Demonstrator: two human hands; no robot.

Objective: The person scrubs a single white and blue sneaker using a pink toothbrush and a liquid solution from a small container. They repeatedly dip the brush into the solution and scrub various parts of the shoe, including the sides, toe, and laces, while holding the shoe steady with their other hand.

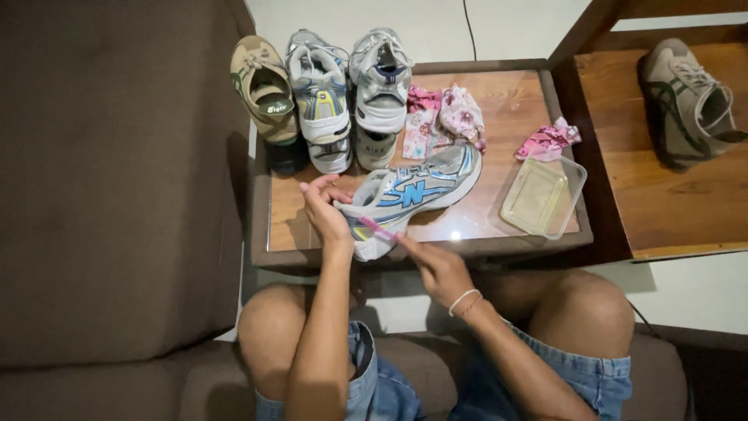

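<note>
- Head view, centre of the frame: my left hand [326,212] grips the heel end of a silver-and-blue sneaker [413,191], which lies on its side on the small wooden table [514,117].
- My right hand [440,269] is closed around a pink toothbrush [376,227], its head touching the sneaker's heel.
- Upper left of the table: three more shoes stand in a row, a tan one [265,90] and two silver ones [321,97]; I judge they are yet to be scrubbed.
- Pink floral cloths [444,117] lie beside them, and a clear plastic tub [541,195] sits at the right edge.
- Upper right: another tan shoe [689,97] rests on a separate wooden surface.
</note>
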